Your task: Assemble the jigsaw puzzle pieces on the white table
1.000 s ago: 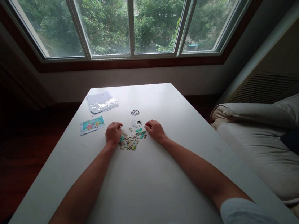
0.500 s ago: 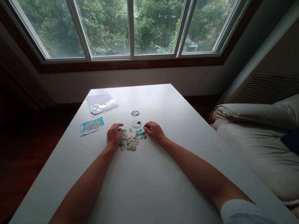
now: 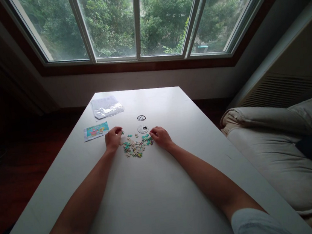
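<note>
A small printed sheet [image 3: 97,130] lies left of the frame's centre, showing pink and yellow cartoon figures on turquoise; any lettering is too small to read. Above it, a clear plastic sleeve [image 3: 107,107], glossy and crinkled along its lower part, seems to hold pale paper with faint, illegible print. Small knobbed jigsaw pieces [image 3: 135,148], some turquoise, others beige or yellow-green, lie loosely heaped at the centre of the frame on the smooth white tabletop [image 3: 154,193]. The hands are apart, either side of the heap. The left hand [image 3: 113,138] has its fingers bent, a piece at the fingertips, though whether it is pinched cannot be told. The right hand [image 3: 161,136] curls beside the heap's right edge, its grip unclear. Just above the heap sit two round inserts [image 3: 142,129], one above the other.
</note>
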Action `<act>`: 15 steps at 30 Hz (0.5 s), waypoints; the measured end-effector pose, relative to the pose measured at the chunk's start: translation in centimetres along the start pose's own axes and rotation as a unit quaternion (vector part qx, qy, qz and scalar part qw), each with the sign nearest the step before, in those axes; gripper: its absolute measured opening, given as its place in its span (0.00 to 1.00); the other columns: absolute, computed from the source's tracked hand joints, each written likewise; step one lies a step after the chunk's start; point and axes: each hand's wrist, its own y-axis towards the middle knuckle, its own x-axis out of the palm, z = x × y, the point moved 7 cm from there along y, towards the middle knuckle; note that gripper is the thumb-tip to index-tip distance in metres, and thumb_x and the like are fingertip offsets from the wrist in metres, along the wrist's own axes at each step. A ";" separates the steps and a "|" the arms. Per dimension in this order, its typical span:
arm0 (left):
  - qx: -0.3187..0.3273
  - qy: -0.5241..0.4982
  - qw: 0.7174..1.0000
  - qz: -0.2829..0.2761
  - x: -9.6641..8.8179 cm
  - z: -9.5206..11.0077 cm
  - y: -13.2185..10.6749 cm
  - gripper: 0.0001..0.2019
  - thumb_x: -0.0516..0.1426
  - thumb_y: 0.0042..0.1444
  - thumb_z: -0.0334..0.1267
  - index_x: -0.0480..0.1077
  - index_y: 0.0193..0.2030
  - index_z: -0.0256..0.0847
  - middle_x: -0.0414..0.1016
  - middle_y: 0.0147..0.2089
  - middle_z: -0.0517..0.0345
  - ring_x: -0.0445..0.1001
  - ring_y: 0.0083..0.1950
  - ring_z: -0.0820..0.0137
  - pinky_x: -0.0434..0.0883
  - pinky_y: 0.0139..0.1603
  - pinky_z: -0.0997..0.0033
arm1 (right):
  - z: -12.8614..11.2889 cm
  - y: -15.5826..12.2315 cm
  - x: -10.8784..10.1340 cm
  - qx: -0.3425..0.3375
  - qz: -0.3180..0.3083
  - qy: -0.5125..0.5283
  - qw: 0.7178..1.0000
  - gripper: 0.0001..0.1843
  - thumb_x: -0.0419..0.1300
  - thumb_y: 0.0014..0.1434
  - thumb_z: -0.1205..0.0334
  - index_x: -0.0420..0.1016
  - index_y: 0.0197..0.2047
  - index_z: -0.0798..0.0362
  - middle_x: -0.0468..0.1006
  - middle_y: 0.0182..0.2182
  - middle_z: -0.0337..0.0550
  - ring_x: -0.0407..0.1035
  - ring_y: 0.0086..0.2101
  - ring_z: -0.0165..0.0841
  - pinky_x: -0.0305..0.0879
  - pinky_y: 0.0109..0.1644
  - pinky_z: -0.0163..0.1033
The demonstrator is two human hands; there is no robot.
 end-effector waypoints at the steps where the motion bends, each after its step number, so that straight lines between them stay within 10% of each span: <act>1: -0.006 0.003 1.000 -0.002 0.0 -0.1 0.0 0.10 0.59 0.59 0.41 0.77 0.46 0.46 0.83 0.42 0.59 0.79 0.43 0.67 0.72 0.48 0.68 | 0.0 0.0 0.0 -0.001 -0.001 0.000 1.000 0.07 0.59 0.64 0.61 0.77 0.36 0.50 0.74 0.33 0.41 0.65 0.36 0.34 0.60 0.44 0.38; 8: -0.035 0.040 0.998 -0.022 0.2 -1.1 0.5 0.14 0.55 0.61 0.38 0.76 0.51 0.45 0.82 0.48 0.55 0.78 0.46 0.65 0.71 0.50 0.65 | -0.2 -0.1 0.0 -0.007 -0.001 0.004 1.000 0.07 0.59 0.64 0.61 0.77 0.36 0.50 0.74 0.33 0.41 0.65 0.36 0.34 0.60 0.43 0.38; 15: 0.030 0.046 0.982 -0.182 -1.3 -0.6 1.4 0.12 0.59 0.53 0.39 0.79 0.44 0.46 0.82 0.41 0.58 0.78 0.41 0.65 0.71 0.43 0.69 | -0.5 0.0 -0.1 -0.021 -0.002 -0.011 1.000 0.07 0.59 0.65 0.61 0.77 0.36 0.50 0.75 0.34 0.41 0.67 0.37 0.35 0.60 0.45 0.40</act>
